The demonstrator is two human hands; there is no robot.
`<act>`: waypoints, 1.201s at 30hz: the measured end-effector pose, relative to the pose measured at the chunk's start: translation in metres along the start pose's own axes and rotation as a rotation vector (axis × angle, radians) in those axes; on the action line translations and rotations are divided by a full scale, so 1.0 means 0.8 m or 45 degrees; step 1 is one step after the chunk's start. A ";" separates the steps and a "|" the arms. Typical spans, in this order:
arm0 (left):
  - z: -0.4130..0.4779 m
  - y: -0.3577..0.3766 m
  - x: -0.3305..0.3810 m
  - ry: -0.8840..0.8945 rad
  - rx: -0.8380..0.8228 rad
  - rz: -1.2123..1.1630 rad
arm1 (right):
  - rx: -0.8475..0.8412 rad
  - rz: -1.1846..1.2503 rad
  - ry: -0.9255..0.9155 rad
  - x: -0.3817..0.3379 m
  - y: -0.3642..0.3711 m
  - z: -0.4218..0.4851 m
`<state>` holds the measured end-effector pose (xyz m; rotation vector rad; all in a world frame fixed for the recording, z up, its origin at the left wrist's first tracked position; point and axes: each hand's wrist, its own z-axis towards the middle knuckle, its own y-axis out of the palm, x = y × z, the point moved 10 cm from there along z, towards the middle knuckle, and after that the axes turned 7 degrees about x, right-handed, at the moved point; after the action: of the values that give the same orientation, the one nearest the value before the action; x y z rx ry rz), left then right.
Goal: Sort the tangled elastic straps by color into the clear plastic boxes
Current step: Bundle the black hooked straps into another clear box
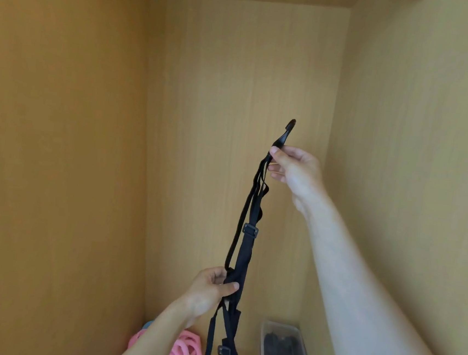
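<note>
While my right hand [294, 166] pinches the top end of the black straps [245, 235] between thumb and fingertips and lifts it high, my left hand [211, 286] curls around the bundle lower down. The lengths hang stretched between the two grips so that their tangle can be read. A buckle [250, 230] sits midway; loose tails drop below my left fist. At lower right a clear box [284, 351], holding dark straps, stands inside the wooden cabinet [235, 91], likely the destination for this colour. Pink straps [184, 350] lie at lower left, apart from the box.
</note>
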<state>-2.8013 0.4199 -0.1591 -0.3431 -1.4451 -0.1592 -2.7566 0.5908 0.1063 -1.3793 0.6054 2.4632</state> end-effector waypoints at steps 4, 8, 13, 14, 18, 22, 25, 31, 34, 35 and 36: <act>0.004 0.002 0.010 0.079 -0.020 0.237 | 0.022 0.013 -0.036 -0.027 0.003 0.008; 0.005 0.002 0.002 0.059 0.005 0.281 | 0.038 0.042 -0.088 -0.061 0.004 0.015; 0.000 0.003 -0.009 -0.063 -0.026 0.142 | 0.044 0.107 -0.121 -0.093 0.003 0.021; 0.001 0.003 -0.007 -0.059 -0.030 0.129 | 0.044 0.109 -0.118 -0.096 0.003 0.022; 0.007 0.011 -0.001 -0.015 -0.005 0.159 | 0.039 0.204 -0.092 -0.104 0.006 0.024; 0.012 0.015 0.000 0.008 0.057 0.233 | 0.036 0.319 -0.110 -0.121 0.004 0.021; 0.009 0.013 0.002 -0.002 0.008 0.162 | 0.073 0.446 -0.156 -0.141 -0.008 0.018; 0.008 0.003 -0.013 -0.028 -0.041 0.057 | 0.167 0.571 -0.231 -0.166 -0.034 0.018; 0.007 -0.004 -0.030 -0.125 -0.037 0.049 | 0.193 0.485 -0.268 -0.161 -0.036 0.018; 0.007 -0.008 -0.034 -0.155 -0.024 0.036 | 0.204 0.426 -0.277 -0.157 -0.036 0.018; 0.006 -0.010 -0.035 -0.172 -0.014 0.021 | 0.216 0.357 -0.281 -0.152 -0.036 0.019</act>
<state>-2.8119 0.4109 -0.1855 -0.3808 -1.5750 -0.1326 -2.6931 0.6211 0.2102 -0.9997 0.9852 2.6544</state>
